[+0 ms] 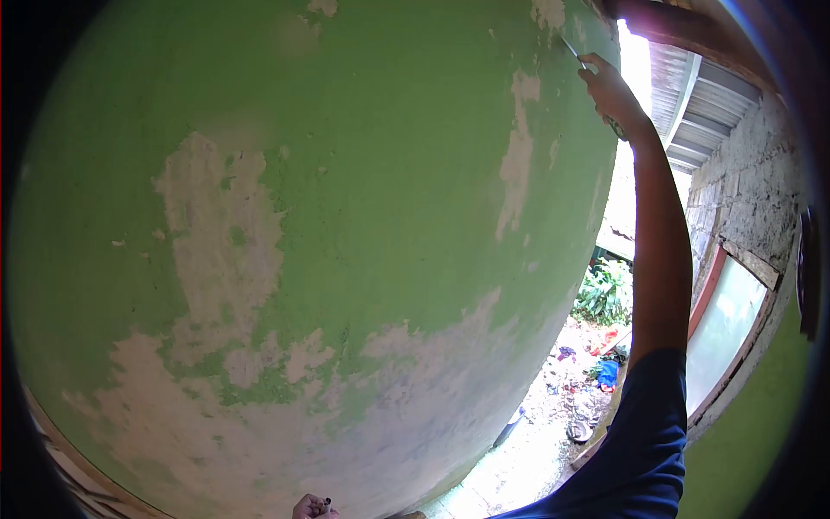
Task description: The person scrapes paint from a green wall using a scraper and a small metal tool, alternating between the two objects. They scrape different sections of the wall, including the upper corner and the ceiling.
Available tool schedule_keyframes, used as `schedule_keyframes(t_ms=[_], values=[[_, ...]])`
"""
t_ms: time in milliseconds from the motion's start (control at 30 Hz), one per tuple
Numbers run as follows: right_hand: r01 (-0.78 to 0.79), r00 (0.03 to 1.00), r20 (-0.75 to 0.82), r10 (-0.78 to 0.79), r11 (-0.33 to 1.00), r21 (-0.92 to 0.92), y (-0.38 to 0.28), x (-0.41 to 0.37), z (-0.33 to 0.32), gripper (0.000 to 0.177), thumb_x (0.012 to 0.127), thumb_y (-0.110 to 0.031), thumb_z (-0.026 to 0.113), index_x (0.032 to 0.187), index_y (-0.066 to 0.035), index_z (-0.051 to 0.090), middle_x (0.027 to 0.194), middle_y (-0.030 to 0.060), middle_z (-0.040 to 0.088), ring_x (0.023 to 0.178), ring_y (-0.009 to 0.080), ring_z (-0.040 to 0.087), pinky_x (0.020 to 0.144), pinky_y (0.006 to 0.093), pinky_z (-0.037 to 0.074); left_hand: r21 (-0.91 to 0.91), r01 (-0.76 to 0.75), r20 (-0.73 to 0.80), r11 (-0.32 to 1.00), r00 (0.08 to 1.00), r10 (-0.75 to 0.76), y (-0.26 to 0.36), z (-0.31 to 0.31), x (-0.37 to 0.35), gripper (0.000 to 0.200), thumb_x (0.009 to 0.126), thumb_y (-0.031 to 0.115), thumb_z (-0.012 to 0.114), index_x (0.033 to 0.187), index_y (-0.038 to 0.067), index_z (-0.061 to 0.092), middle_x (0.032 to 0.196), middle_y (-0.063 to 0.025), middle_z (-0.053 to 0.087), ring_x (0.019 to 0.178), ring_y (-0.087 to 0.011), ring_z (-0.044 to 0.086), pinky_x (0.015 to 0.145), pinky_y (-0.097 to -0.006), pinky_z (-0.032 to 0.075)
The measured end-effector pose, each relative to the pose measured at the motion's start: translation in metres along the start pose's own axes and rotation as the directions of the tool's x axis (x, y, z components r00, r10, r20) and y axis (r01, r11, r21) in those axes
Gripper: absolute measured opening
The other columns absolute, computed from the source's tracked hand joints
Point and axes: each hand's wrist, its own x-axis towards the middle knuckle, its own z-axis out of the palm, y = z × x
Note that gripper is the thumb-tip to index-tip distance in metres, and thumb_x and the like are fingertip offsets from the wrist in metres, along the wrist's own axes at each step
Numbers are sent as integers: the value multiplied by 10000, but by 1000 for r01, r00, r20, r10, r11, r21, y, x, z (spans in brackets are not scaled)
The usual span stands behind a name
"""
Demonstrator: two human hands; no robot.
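Note:
My right hand point(612, 93) is raised at the upper right, closed round the handle of a thin scraper point(571, 48). The scraper's tip points up and left and meets, or nearly meets, the green wall point(389, 173) close to a patch of peeled paint. Low in the view, my left hand point(309, 508) has its fingers closed round a small, slim item with a dark end point(327, 502); most of this hand is cut off by the bottom edge. Large pale patches point(225, 233) show where the green paint is gone.
Beyond the wall's right edge lies bright ground with scattered debris point(566, 389), a blue item point(608, 374) and green plants point(605, 290). Farther right are a framed window pane point(728, 316), a rough block wall point(748, 190) and a corrugated roof point(718, 99).

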Motion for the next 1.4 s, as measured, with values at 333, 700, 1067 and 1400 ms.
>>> schedule_keyframes(t_ms=[333, 700, 1067, 1400], values=[[-109, 993, -58, 108, 994, -18, -24, -20, 9, 435, 922, -362, 418, 1300, -150, 445, 523, 2, 366, 342, 102, 386, 326, 269, 364, -1, 37, 48, 999, 998, -37, -8, -37, 19, 277, 691, -73, 600, 731, 122, 407, 670, 61, 341, 629, -61, 352, 582, -204, 333], [-152, 974, -146, 175, 976, 158, 6, 33, 6, 482, 885, -432, 456, 1275, -149, 466, 576, -21, 389, 362, 85, 368, 338, 249, 317, -40, 96, 102, 995, 990, -92, -33, 7, 22, 227, 697, -73, 569, 757, 100, 434, 669, 38, 452, 633, -71, 433, 592, -207, 361], [-311, 948, 77, 309, 950, 21, -5, -6, -19, 397, 906, -291, 444, 1287, -181, 455, 648, -26, 435, 405, 40, 298, 337, 206, 238, 95, 122, 305, 988, 941, -145, -19, 30, 27, 227, 698, -57, 600, 772, 97, 451, 684, 29, 464, 657, -78, 442, 616, -229, 377], [-207, 978, -17, 208, 977, 48, -19, -12, -5, 344, 925, -275, 428, 1241, -158, 498, 512, -11, 398, 338, 82, 327, 307, 252, 286, 119, 40, 288, 992, 955, -73, -38, 0, 28, 213, 704, -41, 617, 782, 84, 462, 699, 26, 494, 659, -75, 445, 614, -228, 379]])
